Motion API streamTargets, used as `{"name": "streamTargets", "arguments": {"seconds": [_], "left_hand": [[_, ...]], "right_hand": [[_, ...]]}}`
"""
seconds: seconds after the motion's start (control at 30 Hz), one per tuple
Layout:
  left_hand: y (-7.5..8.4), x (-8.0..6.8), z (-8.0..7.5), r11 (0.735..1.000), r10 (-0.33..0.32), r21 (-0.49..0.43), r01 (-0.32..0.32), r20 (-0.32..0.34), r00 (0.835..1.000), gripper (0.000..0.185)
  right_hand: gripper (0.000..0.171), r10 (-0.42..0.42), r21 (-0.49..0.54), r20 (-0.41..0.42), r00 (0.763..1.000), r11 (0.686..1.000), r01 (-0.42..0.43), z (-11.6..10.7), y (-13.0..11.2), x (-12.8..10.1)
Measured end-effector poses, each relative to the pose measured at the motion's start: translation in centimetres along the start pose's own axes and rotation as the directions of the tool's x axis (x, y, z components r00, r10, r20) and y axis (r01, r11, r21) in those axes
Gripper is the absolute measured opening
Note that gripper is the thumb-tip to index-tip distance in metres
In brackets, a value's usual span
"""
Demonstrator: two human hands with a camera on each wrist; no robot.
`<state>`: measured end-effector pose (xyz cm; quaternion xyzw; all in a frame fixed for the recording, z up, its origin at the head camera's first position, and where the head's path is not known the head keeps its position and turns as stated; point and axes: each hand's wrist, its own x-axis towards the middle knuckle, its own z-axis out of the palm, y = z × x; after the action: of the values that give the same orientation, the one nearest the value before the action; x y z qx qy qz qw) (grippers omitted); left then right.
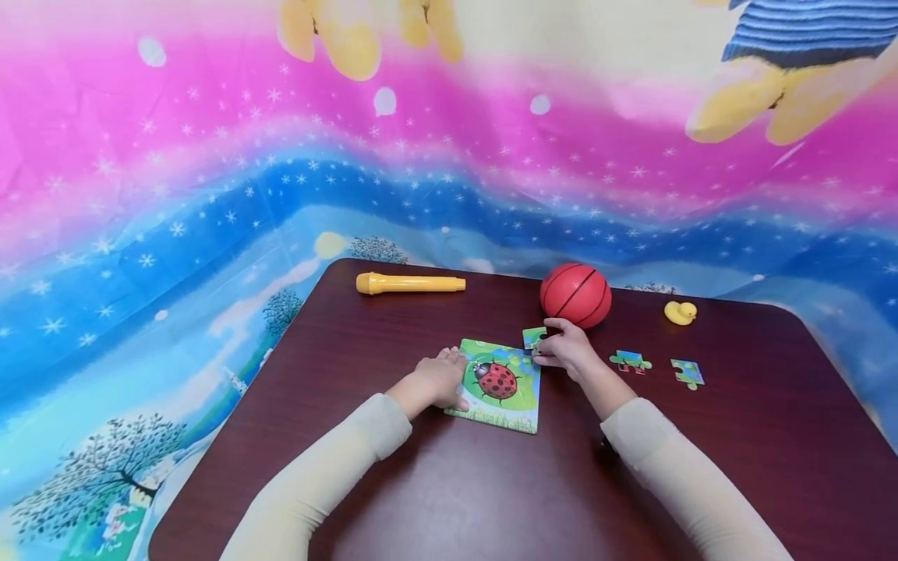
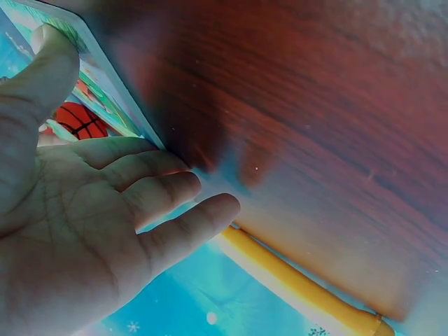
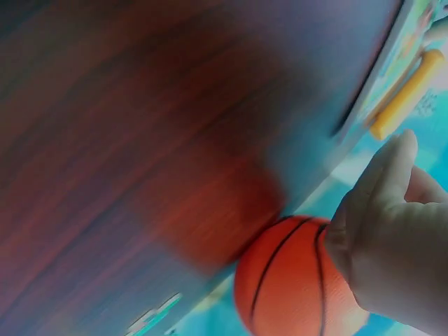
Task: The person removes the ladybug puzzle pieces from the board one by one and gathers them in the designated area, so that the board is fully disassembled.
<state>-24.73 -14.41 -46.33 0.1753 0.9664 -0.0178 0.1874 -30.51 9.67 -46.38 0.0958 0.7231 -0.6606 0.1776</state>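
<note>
**Corner piece at the board's far right**

From my feed, the right hand (image 1: 567, 351) pinches a small green-and-blue jigsaw piece (image 1: 533, 337) at the far right corner of the square ladybird puzzle board (image 1: 500, 385), touching its edge. The left hand (image 1: 442, 379) lies with fingers straight along the board's left side, pressing on it. The piece sits just ahead of the right hand, which is clearly the nearer one. Beyond it, touching-close, rests a red rubber basketball (image 1: 575, 294). Two loose jigsaw pieces (image 1: 630, 361) lie to the right on the dark wooden worktop (image 1: 449, 483).
</note>
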Motion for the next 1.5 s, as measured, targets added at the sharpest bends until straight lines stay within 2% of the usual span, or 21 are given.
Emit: {"name": "streamTargets", "arguments": {"seconds": [0.3, 0.4, 0.53, 0.63, 0.73, 0.83, 0.87, 0.93, 1.0, 1.1, 1.27, 1.37, 1.5], "left_hand": [[0.1, 0.0, 0.0, 1.000, -0.010, -0.029, 0.010, 0.008, 1.000, 0.094], [0.2, 0.0, 0.1, 0.999, -0.011, -0.037, 0.011, 0.007, 1.000, 0.094], [0.3, 0.0, 0.1, 1.000, -0.015, -0.027, 0.015, 0.014, 1.000, 0.094], [0.4, -0.1, 0.1, 1.000, -0.013, -0.021, 0.013, 0.017, 1.000, 0.094], [0.4, -0.1, 0.2, 1.000, -0.007, -0.027, 0.007, 0.012, 1.000, 0.093], [0.5, 0.0, 0.2, 1.000, -0.002, -0.025, 0.002, 0.009, 1.000, 0.092], [0.5, 0.0, 0.2, 1.000, -0.002, -0.021, 0.002, 0.009, 1.000, 0.092], [0.5, -0.1, 0.1, 1.000, -0.004, -0.016, 0.004, 0.010, 1.000, 0.092], [0.5, -0.2, 0.0, 1.000, -0.005, -0.012, 0.005, 0.011, 1.000, 0.092], [0.6, -0.2, 0.0, 1.000, -0.009, -0.018, 0.009, 0.016, 1.000, 0.092], [0.6, -0.1, 0.1, 1.000, -0.007, -0.019, 0.008, 0.023, 1.000, 0.092], [0.6, -0.1, 0.2, 1.000, -0.007, -0.010, 0.007, 0.023, 1.000, 0.092], [0.5, -0.1, 0.2, 1.000, -0.007, -0.006, 0.007, 0.019, 1.000, 0.092]], "right_hand": [[0.049, -0.058, -0.179, -0.097, 0.994, 0.983, 0.040, -2.9, 1.0, 0.2], [0.043, -0.078, -0.261, -0.136, 0.988, 0.965, 0.041, -3.6, 1.4, 0.3], [0.039, -0.126, -0.384, -0.174, 0.977, 0.922, 0.050, -4.3, 1.7, 0.3], [0.039, -0.185, -0.510, -0.177, 0.967, 0.857, 0.071, -4.5, 1.9, 0.4], [0.039, -0.264, -0.650, -0.166, 0.950, 0.754, 0.096, -4.7, 2.0, 0.3], [0.038, -0.336, -0.747, -0.142, 0.931, 0.653, 0.121, -4.7, 2.3, 0.2], [0.038, -0.352, -0.769, -0.135, 0.926, 0.626, 0.126, -4.7, 2.3, 0.2], [0.038, -0.368, -0.794, -0.129, 0.921, 0.594, 0.126, -4.6, 2.5, 0.2], [0.037, -0.377, -0.806, -0.126, 0.918, 0.578, 0.127, -4.4, 2.6, 0.2], [0.036, -0.387, -0.808, -0.126, 0.913, 0.574, 0.132, -4.4, 2.8, 0.2], [0.025, -0.404, -0.792, -0.146, 0.903, 0.595, 0.138, -4.5, 2.7, -0.3], [0.022, -0.427, -0.787, -0.142, 0.893, 0.595, 0.159, -4.4, 2.0, -0.6], [0.027, -0.465, -0.791, -0.086, 0.881, 0.569, 0.223, -4.1, 1.1, -0.6]]}}
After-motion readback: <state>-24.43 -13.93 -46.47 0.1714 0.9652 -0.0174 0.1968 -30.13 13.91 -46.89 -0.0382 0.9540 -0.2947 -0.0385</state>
